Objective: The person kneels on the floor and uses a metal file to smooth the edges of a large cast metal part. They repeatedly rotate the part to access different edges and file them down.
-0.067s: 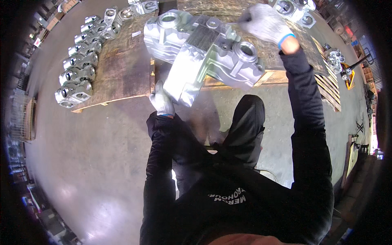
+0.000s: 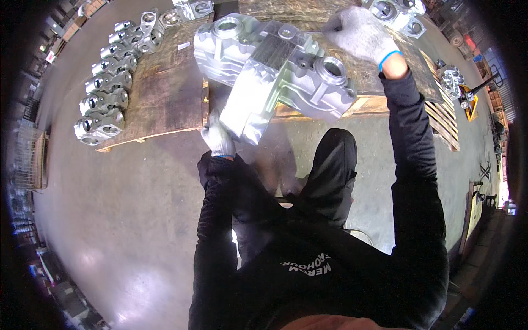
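A large silver metal casting (image 2: 308, 82), with round bored openings and a flat bright block across its middle, rests at the front edge of the wooden boards. My left hand (image 2: 219, 138), in a white knit glove, grips the near left end of this casting. Over the far right part of the casting is my right hand (image 2: 366, 37), gloved in white with a blue cuff. Its fingers are curled closed, and whatever they hold is too small or hidden to make out.
Several smaller silver castings (image 2: 104, 100) line the left edge of the wooden board (image 2: 165, 93). Another casting (image 2: 388, 11) sits at the far right. Beyond the slatted pallet (image 2: 446, 118) stands a yellow pallet truck (image 2: 472, 110). My knees are below the boards' front edge.
My right hand has shifted slightly right and toward me. The casting and my left hand look unmoved.
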Demonstrator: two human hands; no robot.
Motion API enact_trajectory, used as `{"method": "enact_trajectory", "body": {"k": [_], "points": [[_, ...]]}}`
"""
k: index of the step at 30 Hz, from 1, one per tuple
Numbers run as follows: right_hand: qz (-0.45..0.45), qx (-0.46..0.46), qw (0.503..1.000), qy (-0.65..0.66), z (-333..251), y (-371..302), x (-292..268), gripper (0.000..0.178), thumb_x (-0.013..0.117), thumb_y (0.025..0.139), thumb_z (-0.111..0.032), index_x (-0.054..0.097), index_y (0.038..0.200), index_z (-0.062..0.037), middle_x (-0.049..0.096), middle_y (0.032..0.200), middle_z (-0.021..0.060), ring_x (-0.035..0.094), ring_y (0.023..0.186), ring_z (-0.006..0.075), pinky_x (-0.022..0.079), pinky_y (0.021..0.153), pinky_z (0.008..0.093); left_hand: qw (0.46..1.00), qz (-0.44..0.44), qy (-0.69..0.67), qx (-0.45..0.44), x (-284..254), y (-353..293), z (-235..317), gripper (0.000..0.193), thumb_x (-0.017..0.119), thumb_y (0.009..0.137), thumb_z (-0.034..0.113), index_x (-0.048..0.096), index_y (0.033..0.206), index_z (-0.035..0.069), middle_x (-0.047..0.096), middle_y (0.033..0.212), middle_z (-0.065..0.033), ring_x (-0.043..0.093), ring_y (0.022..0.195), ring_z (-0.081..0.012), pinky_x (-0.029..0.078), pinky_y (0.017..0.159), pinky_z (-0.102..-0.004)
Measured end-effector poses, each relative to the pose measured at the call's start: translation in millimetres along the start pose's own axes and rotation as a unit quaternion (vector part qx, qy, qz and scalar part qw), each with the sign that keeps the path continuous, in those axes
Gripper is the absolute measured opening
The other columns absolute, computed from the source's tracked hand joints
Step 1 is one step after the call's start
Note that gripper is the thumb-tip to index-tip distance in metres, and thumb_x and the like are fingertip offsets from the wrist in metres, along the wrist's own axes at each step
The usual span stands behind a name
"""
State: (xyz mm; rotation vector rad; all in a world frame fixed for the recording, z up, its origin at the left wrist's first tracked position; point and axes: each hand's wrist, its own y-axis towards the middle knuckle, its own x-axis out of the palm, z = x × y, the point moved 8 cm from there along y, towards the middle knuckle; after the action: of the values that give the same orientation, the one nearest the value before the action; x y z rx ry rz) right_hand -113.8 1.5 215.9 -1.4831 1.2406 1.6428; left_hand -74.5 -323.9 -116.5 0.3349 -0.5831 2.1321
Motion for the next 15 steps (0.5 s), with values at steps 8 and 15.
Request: {"method": "enact_trajectory", "body": {"k": [8, 15], "points": [[-0.016, 0.101, 0.994, -0.04, 19.6, -8.1, 20.6, 0.03, 0.068, 0.083, -0.033, 0.081, 0.095, -0.0085, 0.075, 0.092, 0.02, 0.073, 0.091, 0.0378, 0.057, 0.084, 0.0444, 1.0, -0.005, -0.031, 0.002, 0.3, -1.3, -0.4, 0.03, 0.077, 0.093, 0.024, 0.064, 0.081, 0.0, 0.064, 0.077, -0.0031, 0.057, 0.068, -0.0141, 0.047, 0.064, -0.0335], [0.055, 0.072, 0.996, -0.022, 9.7, -21.1, -5.2, 0.028, 0.068, 0.082, -0.032, 0.081, 0.095, -0.01, 0.074, 0.091, 0.0209, 0.073, 0.088, 0.0378, 0.058, 0.082, 0.0455, 0.996, -0.015, -0.076, 0.035, 1.3, 0.5, 2.8, 0.031, 0.076, 0.095, 0.026, 0.063, 0.08, 0.001, 0.063, 0.076, -0.0027, 0.056, 0.067, -0.0135, 0.046, 0.062, -0.034]]}}
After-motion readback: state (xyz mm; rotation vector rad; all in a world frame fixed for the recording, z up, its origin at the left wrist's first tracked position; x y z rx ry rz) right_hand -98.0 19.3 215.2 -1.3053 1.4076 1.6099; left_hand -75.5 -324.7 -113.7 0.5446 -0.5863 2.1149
